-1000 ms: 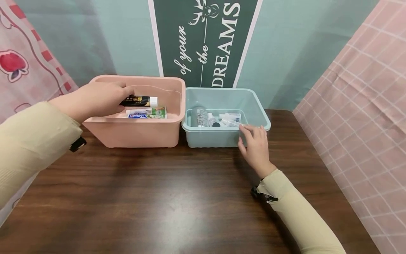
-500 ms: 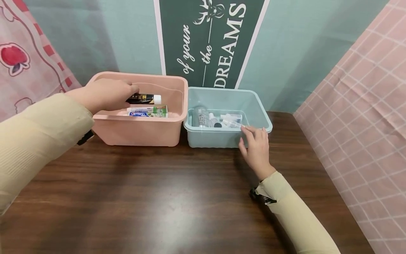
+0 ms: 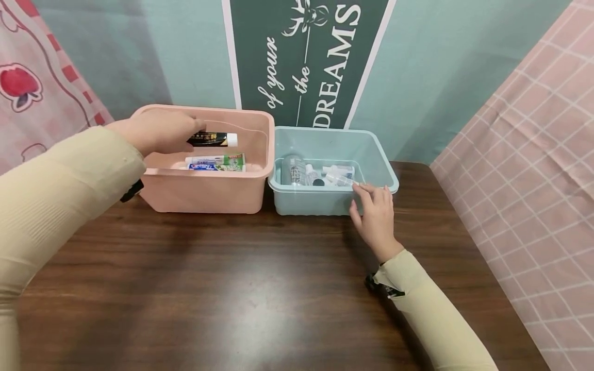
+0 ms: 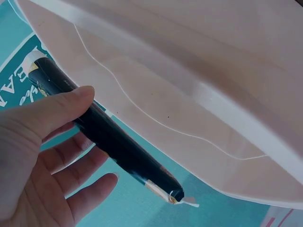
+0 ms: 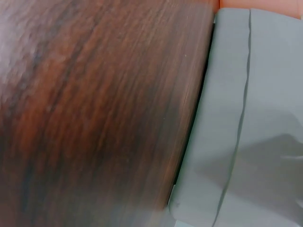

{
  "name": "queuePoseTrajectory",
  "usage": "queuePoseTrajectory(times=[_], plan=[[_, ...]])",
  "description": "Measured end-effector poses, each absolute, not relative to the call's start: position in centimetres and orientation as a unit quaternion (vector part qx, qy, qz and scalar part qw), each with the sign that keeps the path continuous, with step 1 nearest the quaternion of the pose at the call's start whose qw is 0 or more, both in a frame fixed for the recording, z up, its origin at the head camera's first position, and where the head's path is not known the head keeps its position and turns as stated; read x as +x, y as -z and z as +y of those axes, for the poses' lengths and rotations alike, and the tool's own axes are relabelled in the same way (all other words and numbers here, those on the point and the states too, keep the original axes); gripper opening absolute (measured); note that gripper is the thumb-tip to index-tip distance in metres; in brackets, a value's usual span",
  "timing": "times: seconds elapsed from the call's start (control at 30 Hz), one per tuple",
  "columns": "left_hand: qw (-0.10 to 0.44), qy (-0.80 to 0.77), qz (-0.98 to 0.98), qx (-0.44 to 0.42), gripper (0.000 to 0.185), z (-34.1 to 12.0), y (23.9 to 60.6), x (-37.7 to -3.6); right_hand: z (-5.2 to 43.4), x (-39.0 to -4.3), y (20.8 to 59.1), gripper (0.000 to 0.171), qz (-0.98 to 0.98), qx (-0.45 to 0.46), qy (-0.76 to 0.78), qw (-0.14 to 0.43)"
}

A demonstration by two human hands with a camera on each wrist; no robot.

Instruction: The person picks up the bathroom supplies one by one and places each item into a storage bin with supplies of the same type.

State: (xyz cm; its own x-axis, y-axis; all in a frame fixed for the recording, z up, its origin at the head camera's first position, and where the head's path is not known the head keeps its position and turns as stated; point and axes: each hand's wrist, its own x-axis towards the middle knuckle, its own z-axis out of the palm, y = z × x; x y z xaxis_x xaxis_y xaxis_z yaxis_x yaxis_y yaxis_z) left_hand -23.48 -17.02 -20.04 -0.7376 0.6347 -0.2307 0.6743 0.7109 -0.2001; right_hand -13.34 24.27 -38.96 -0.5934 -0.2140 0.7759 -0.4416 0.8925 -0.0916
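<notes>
left hand (image 3: 155,131) pinching black toothpaste tube (image 3: 211,139) over pink bin (image 3: 204,193); right hand (image 3: 376,216) fingers relaxed on blue bin (image 3: 320,203) rim; next, lower tube beside toothpaste box (image 3: 215,163)

Left hand (image 3: 155,131) holds black tube (image 3: 211,139) (over pink bin (image 3: 204,193)).

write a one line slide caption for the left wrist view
Left hand grips a black toothpaste tube above the pink bin.

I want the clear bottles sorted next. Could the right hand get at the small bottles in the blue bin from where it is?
Probably yes. The right hand rests on the blue bin at its near rim, holding nothing; the small bottles lie just inside, and the bin has no lid.
</notes>
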Motion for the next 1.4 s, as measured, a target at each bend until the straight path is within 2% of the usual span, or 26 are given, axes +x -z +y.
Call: queuePoseTrajectory(times=[0.3, 0.67, 0.97, 1.4], plan=[[0.137, 0.093, 0.932, 0.322, 0.024, -16.5, 19.7, -25.0, 24.1, -13.5, 38.9, 0.033, -0.886, 0.189, -0.133, 0.402], [0.135, 0.094, 0.931, 0.327, 0.03, -15.5, 19.7, -26.9, 24.1, -13.3, 39.2, 0.033, -0.879, 0.188, -0.131, 0.419], [0.14, 0.09, 0.936, 0.309, 0.046, -15.6, 20.2, -27.7, 23.8, -13.0, 39.4, 0.033, -0.875, 0.19, -0.131, 0.426], [0.14, 0.084, 0.938, 0.307, 0.029, -15.3, 20.1, -28.9, 23.7, -12.9, 39.6, 0.033, -0.875, 0.183, -0.137, 0.428]])
